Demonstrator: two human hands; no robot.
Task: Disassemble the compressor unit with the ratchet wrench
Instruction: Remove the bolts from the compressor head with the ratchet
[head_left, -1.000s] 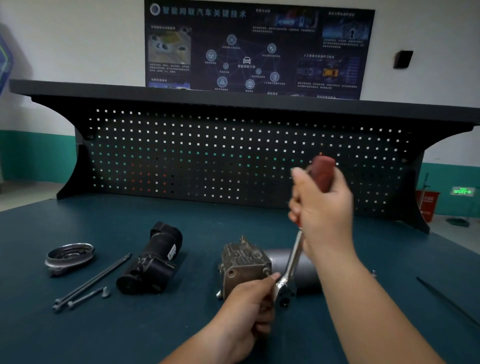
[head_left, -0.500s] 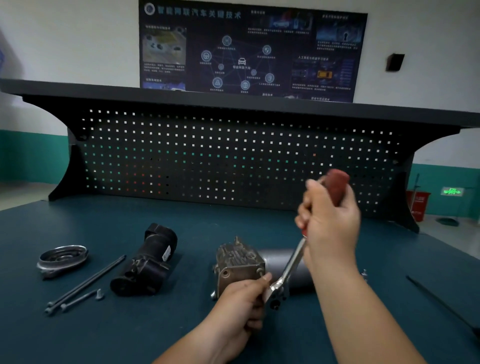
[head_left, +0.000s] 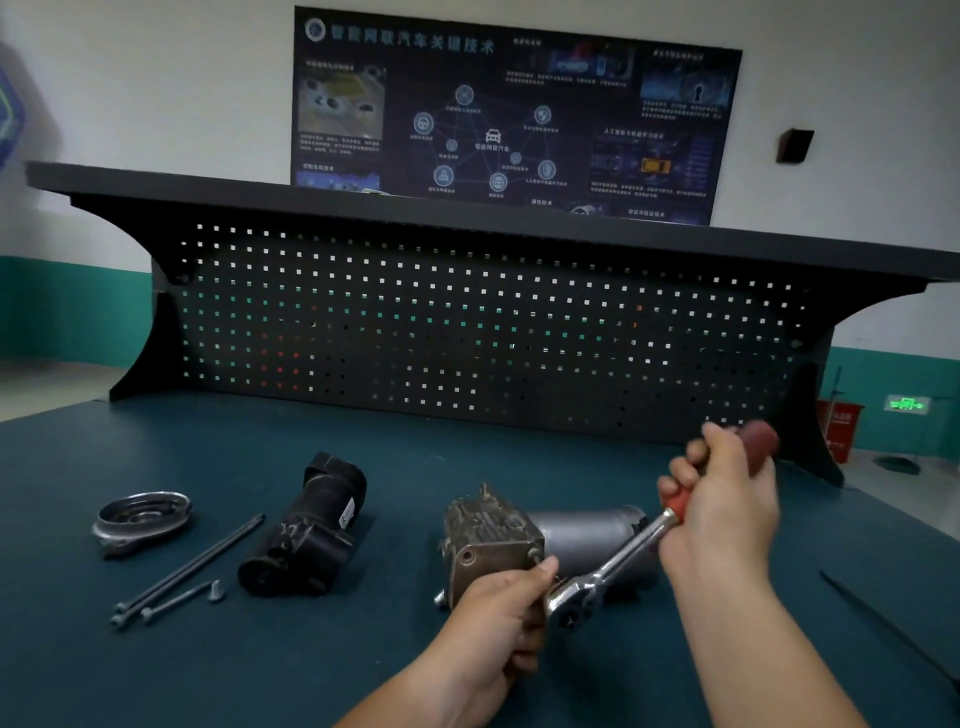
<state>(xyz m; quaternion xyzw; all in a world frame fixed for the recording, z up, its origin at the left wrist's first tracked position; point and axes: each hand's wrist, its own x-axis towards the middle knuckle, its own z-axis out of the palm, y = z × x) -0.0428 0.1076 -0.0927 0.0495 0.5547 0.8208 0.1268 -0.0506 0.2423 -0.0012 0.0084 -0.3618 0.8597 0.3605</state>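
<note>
The compressor unit (head_left: 493, 535), a grey metal block with a smooth cylinder behind it, lies on the green bench top near the middle. The ratchet wrench (head_left: 618, 556) slants from its chrome head at the block's near right corner up to a red handle. My right hand (head_left: 727, 499) grips that red handle. My left hand (head_left: 504, 613) is curled at the wrench head, its fingers holding the head against the block's corner; the bolt there is hidden.
A black motor housing (head_left: 306, 530) lies left of the compressor. Two long bolts (head_left: 187, 571) and a short one lie beside it, with a round metal cover (head_left: 140, 517) further left. A thin black rod (head_left: 883, 623) lies at the right. A perforated back panel (head_left: 467, 332) closes the bench.
My right hand has swung the red handle down and to the right, tilting the wrench lower. My left hand has stayed at the wrench head. The camera view has tilted.
</note>
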